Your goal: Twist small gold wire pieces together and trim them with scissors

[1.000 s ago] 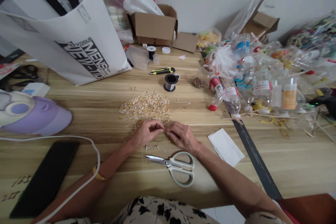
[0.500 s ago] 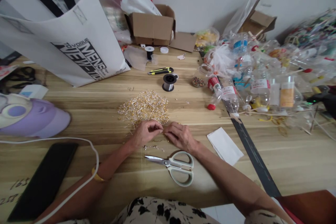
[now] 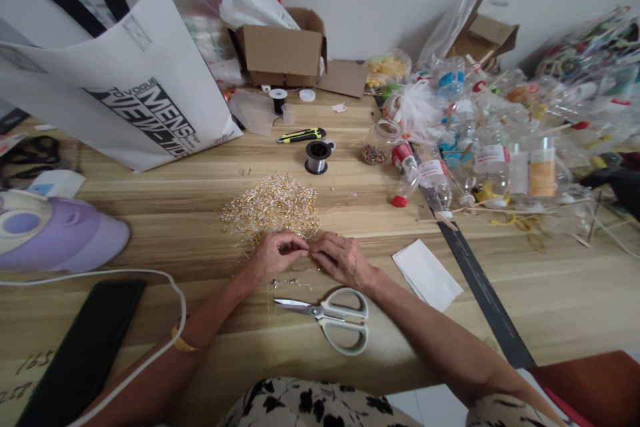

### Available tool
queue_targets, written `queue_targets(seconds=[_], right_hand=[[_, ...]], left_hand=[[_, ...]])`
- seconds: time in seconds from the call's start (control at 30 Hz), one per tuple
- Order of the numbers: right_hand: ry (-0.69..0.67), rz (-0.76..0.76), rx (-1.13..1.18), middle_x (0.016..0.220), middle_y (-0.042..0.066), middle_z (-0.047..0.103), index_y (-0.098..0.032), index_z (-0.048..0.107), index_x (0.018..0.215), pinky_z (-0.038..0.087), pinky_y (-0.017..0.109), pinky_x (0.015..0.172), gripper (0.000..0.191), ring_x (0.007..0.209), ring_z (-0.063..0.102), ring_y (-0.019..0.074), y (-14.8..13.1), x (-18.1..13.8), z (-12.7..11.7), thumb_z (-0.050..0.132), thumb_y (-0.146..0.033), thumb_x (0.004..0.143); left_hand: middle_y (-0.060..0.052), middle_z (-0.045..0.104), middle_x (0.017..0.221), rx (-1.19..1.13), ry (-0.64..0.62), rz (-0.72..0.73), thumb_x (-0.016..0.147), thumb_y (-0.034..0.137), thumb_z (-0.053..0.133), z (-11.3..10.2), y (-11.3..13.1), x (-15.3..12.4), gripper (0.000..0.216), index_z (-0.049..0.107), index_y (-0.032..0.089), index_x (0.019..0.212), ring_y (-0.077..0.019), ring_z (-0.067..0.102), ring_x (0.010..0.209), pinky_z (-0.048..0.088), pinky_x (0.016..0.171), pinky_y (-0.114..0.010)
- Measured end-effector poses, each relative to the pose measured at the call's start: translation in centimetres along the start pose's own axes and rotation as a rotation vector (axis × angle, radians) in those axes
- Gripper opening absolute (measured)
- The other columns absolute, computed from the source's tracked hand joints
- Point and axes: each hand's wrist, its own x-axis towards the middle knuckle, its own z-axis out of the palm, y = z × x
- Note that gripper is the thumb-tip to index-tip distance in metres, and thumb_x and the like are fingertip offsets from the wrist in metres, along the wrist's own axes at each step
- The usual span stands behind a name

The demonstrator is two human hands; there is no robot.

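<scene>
A heap of small gold and clear beads (image 3: 273, 205) lies on the wooden table (image 3: 165, 207). Just in front of it my left hand (image 3: 273, 255) and my right hand (image 3: 339, 259) meet fingertip to fingertip, both pinched on something tiny that I cannot make out. A short beaded strand (image 3: 291, 282) lies below my left hand. White-handled scissors (image 3: 333, 317) lie shut near the table's front edge, under my right wrist.
A wire spool (image 3: 318, 156) and a yellow utility knife (image 3: 300, 136) lie behind the heap. Plastic bottles and bags (image 3: 480, 147) crowd the right. A white printed bag (image 3: 135, 100), purple visor (image 3: 65, 233), black phone (image 3: 83, 350), white cable (image 3: 145, 353), white paper (image 3: 427, 273) and dark strip (image 3: 480, 293) also lie about.
Both hands stay pinched together at the same spot by the heap. The view has shifted slightly; nothing on the table has moved.
</scene>
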Motion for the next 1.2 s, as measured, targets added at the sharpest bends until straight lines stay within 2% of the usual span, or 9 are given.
queue_targets(seconds=[0.77,1.2], right_hand=[[-0.012,0.006,-0.038,0.09,0.008,0.064,-0.018,0.057,0.099,0.049,0.026,0.066,0.013,0.077,0.061,0.0156,0.17,-0.17,0.09,0.046,-0.022,0.095],[0.019,0.019,0.016,0.088,0.007,0.065,-0.018,0.056,0.098,0.049,0.026,0.067,0.009,0.076,0.061,0.015,0.26,-0.26,0.26,0.05,-0.022,0.094]], left_hand=[[-0.003,0.069,0.07,0.036,-0.014,0.024,0.077,0.021,0.063,-0.08,0.34,0.01,0.01,0.067,0.015,0.07,-0.0144,0.061,0.068,0.047,0.065,-0.023],[-0.001,0.065,0.069,-0.032,-0.005,-0.032,0.08,0.023,0.058,0.06,0.43,-0.03,0.014,0.063,0.014,0.071,-0.0128,0.058,0.066,0.045,0.065,-0.022]])
